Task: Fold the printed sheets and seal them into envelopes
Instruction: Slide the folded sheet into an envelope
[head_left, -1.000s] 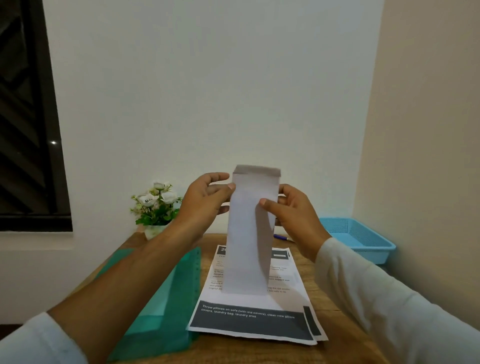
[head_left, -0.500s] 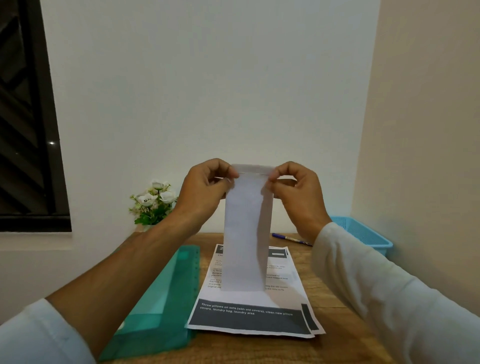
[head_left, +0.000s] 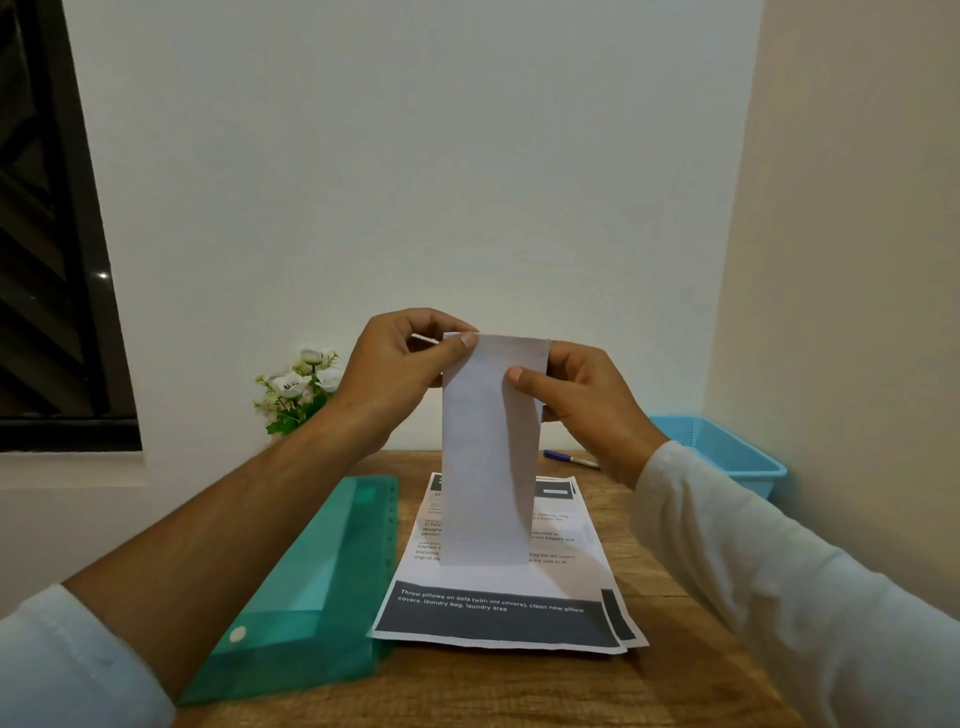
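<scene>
Left hand (head_left: 395, 364): thumb and curled fingers pinch the envelope's (head_left: 483, 457) top left corner.
Right hand (head_left: 587, 395): thumb on the front, fingers behind, gripping the right edge just under the top.
Envelope: white matte paper, long and narrow, held upright between both hands above the printed sheets (head_left: 498, 597), lower edge hanging free.
Printed sheets: flat, stacked slightly askew on the wood-grain table (head_left: 519, 691), with dark bands at head and foot.
Just beside them, left: translucent green plastic folder (head_left: 311, 587).
Behind: pen (head_left: 569, 459), blue mesh basket (head_left: 722, 457), white flowers (head_left: 301, 384).

Matt paper envelope (head_left: 488, 447), translucent glossy plastic folder (head_left: 311, 587), grained wooden table (head_left: 660, 670).
</scene>
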